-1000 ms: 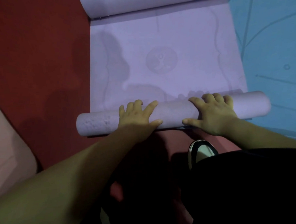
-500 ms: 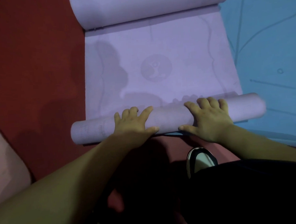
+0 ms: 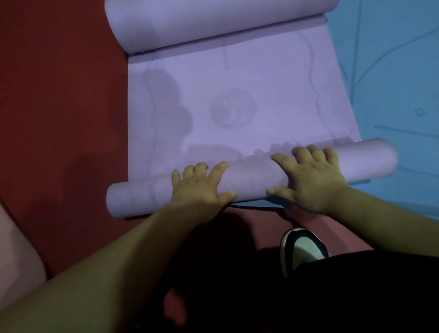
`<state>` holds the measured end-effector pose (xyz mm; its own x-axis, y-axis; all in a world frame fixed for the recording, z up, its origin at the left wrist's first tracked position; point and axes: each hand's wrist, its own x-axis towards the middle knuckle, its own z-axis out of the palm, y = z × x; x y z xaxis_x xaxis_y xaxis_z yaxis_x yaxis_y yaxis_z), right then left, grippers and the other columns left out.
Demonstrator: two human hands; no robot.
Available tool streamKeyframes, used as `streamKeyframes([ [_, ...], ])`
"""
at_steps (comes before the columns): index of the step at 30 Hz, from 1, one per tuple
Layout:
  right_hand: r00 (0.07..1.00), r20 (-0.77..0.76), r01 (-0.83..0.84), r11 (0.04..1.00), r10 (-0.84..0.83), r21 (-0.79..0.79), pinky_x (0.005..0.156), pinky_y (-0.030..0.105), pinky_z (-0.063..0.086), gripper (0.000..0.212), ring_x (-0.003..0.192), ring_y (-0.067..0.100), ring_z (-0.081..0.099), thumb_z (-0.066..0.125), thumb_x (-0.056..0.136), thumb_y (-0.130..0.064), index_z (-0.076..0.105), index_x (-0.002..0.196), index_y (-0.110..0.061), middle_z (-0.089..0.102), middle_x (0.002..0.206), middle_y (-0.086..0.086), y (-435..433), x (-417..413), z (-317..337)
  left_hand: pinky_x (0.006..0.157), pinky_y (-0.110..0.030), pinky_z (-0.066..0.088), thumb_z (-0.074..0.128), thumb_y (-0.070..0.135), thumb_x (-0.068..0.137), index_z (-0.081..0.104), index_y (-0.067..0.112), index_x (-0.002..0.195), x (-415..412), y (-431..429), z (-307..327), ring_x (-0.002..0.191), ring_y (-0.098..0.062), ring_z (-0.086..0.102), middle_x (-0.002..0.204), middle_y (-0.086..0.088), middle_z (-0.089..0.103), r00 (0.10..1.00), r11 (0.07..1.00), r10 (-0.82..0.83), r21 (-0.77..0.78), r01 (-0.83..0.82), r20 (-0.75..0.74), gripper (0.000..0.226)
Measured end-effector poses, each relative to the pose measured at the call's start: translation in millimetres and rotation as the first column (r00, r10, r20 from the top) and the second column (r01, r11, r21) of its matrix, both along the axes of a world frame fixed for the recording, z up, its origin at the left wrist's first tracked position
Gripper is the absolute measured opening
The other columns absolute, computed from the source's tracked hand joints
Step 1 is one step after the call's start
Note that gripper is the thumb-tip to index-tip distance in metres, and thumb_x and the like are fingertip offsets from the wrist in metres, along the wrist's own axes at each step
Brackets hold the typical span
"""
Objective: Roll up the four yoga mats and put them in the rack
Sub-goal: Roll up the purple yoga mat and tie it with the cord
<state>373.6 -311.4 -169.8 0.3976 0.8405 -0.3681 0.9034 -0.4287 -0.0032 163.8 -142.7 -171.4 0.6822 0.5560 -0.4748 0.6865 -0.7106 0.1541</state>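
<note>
Hands press down on a partly rolled purple yoga mat (image 3: 259,70) that lies on a red floor (image 3: 52,98). The near end of the mat is wound into a roll (image 3: 249,180) that runs crosswise in front of the person. The left hand (image 3: 201,187) lies on the roll's left half and the right hand (image 3: 313,179) on its right half, well apart from each other. Both are spread open, with fingers laid over the top of the roll and thumbs against its near side; neither grips it. Beyond the roll the mat stretches flat, showing a round emblem (image 3: 233,109) with a figure in it, and the far end curls up into a second, thicker roll (image 3: 218,13). A blue mat (image 3: 399,67) lies flat just beside it on the right, and the near roll's right end overhangs it. A pink mat (image 3: 8,241) shows at the left edge. A shoe (image 3: 303,248) stands on the floor below the right hand.
</note>
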Motion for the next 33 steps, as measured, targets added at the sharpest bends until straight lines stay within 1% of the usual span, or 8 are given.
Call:
streamKeyframes([
  [2, 1.0, -0.021, 0.01, 0.998, -0.011, -0.059, 0.111, 0.056, 0.024, 0.101, 0.131, 0.036, 0.039, 0.012, 0.066, -0.094, 0.032, 0.151, -0.043, 0.045, 0.144, 0.008, 6.5, 4.4, 5.5, 0.119, -0.061, 0.003, 0.036, 0.076, 0.089, 0.013, 0.042, 0.158, -1.7, -6.5, 0.1, 0.146, -0.029, 0.021, 0.158, -0.006, 0.027, 0.999, 0.999, 0.023, 0.031, -0.024, 0.025, 0.079],
  [6, 1.0, -0.025, 0.003, 0.995, -0.006, -0.097, 0.114, 0.057, 0.02, 0.102, 0.135, 0.036, 0.035, 0.009, 0.065, -0.093, 0.025, 0.153, -0.045, 0.04, 0.148, 0.008, 10.8, 6.8, 7.8, 0.115, -0.068, 0.017, 0.031, 0.077, 0.081, 0.041, 0.028, 0.152, -10.0, -23.4, -14.7, 0.138, -0.039, 0.039, 0.148, -0.015, 0.046, 0.986, 0.983, -0.015, 0.184, -0.016, 0.165, 0.087],
  [10, 0.999, 0.034, -0.034, 0.999, 0.034, 0.017, 0.11, 0.066, 0.023, 0.092, 0.133, 0.047, 0.039, 0.025, 0.078, -0.088, 0.037, 0.153, -0.036, 0.048, 0.143, 0.019, -2.2, -2.8, -5.8, 0.119, -0.059, 0.004, 0.036, 0.076, 0.089, 0.02, 0.038, 0.156, -3.2, -12.9, -9.5, 0.146, -0.03, 0.021, 0.159, -0.006, 0.028, 0.998, 0.995, 0.026, 0.096, -0.031, 0.052, 0.079],
  [13, 0.998, 0.048, -0.042, 0.998, 0.041, 0.037, 0.108, 0.066, 0.026, 0.088, 0.128, 0.046, 0.043, 0.032, 0.08, -0.086, 0.042, 0.15, -0.033, 0.051, 0.139, 0.02, -2.1, -3.9, -9.0, 0.119, -0.058, 0.005, 0.038, 0.075, 0.091, 0.015, 0.04, 0.156, 0.6, -4.5, -7.2, 0.145, -0.028, 0.02, 0.159, -0.004, 0.026, 0.998, 0.997, 0.01, 0.071, -0.014, 0.058, 0.077],
  [16, 0.999, 0.016, -0.039, 0.999, 0.039, -0.001, 0.108, 0.063, 0.027, 0.093, 0.124, 0.043, 0.045, 0.022, 0.077, -0.089, 0.042, 0.15, -0.035, 0.051, 0.137, 0.016, 5.8, 3.6, -1.8, 0.12, -0.06, 0.001, 0.036, 0.074, 0.091, 0.014, 0.04, 0.157, 5.7, 0.4, -3.4, 0.147, -0.028, 0.017, 0.161, -0.005, 0.023, 0.999, 0.999, 0.021, 0.039, -0.022, 0.026, 0.077],
  [22, 0.999, -0.03, -0.033, 0.991, 0.029, -0.129, 0.115, 0.057, 0.018, 0.103, 0.137, 0.035, 0.032, 0.001, 0.063, -0.091, 0.015, 0.155, -0.045, 0.036, 0.149, 0.007, 24.0, 15.4, 11.5, 0.119, -0.061, 0.002, 0.042, 0.075, 0.089, 0.013, 0.04, 0.159, 0.1, -8.3, -7.7, 0.147, -0.029, 0.018, 0.162, -0.003, 0.023, 0.997, 0.991, 0.01, 0.13, -0.021, 0.079, 0.084],
  [29, 0.997, 0.038, -0.072, 0.997, 0.071, 0.015, 0.11, 0.065, 0.027, 0.092, 0.129, 0.046, 0.044, 0.023, 0.079, -0.087, 0.038, 0.153, -0.034, 0.05, 0.14, 0.021, 12.8, 13.3, -4.8, 0.118, -0.058, 0.01, 0.039, 0.076, 0.09, 0.011, 0.041, 0.156, 12.7, 16.2, -3.1, 0.144, -0.029, 0.023, 0.158, -0.001, 0.027, 0.999, 0.997, -0.036, 0.07, 0.035, 0.005, 0.08],
  [33, 0.998, 0.003, -0.064, 0.997, 0.064, -0.05, 0.114, 0.06, 0.023, 0.099, 0.132, 0.039, 0.04, 0.01, 0.072, -0.09, 0.027, 0.155, -0.039, 0.044, 0.146, 0.013, 22.2, 21.5, 4.4, 0.12, -0.06, 0.006, 0.037, 0.074, 0.092, 0.007, 0.041, 0.158, 16.7, 18.8, 3.1, 0.146, -0.03, 0.019, 0.161, -0.003, 0.023, 1.0, 0.998, -0.028, 0.051, 0.029, -0.01, 0.08],
])
